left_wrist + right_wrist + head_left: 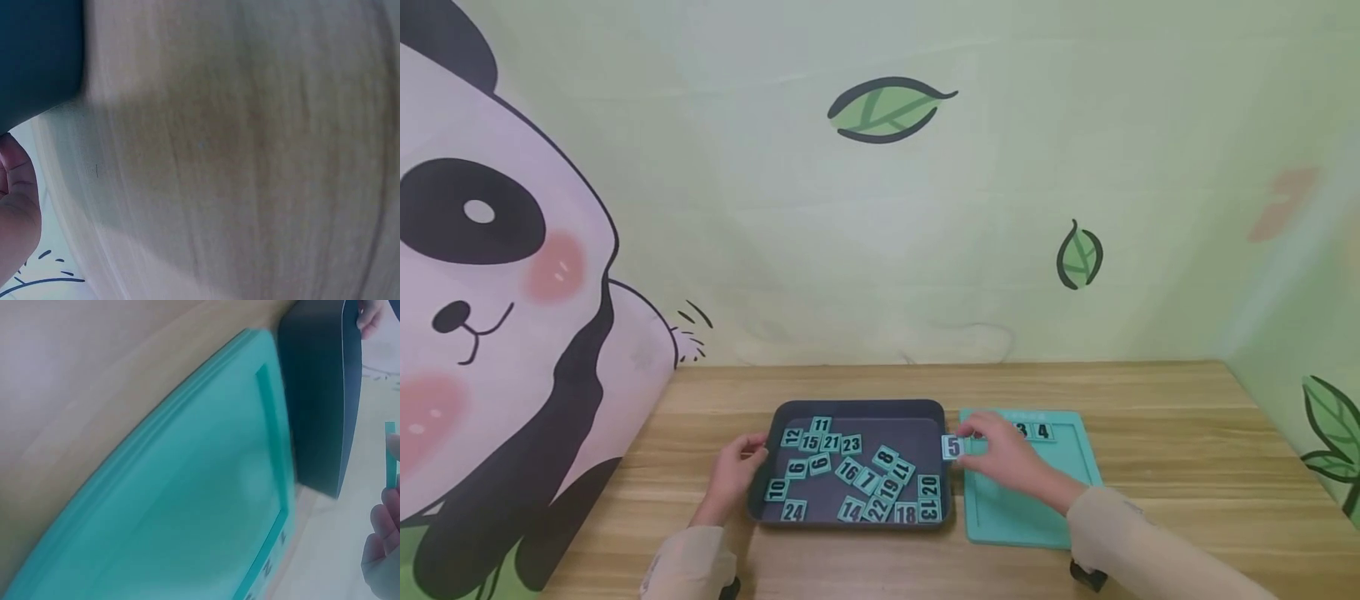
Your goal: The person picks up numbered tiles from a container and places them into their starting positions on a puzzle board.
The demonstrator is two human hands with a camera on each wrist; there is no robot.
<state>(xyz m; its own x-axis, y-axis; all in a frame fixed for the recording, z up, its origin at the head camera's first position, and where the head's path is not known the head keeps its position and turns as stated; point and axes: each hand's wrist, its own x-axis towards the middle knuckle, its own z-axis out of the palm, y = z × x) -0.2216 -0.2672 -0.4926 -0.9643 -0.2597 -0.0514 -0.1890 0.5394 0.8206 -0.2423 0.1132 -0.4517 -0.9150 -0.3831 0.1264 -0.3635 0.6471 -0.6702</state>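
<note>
Between the thumb and fingers of my right hand [1003, 454] a square number tile marked 5 [952, 447] is pinched, face toward the head camera. It is held above the gap between the dark tray and the turquoise frame board; the right wrist view shows its turquoise edge [390, 459]. Number tiles 3 and 4 [1042, 432] lie in the board's [1022, 508] top row, and my hand covers the row's left part in the head view. My left hand [735, 471] grips the left rim of the tray [857, 410], fingers bent at its edge.
Inside the tray lie several loose number tiles, among them 24 [793, 511], 11 [822, 426] and 20 [928, 486], turned various ways. Tray and board stand side by side on a wooden table [850, 567]. A printed cloth wall [737, 208] rises behind the table.
</note>
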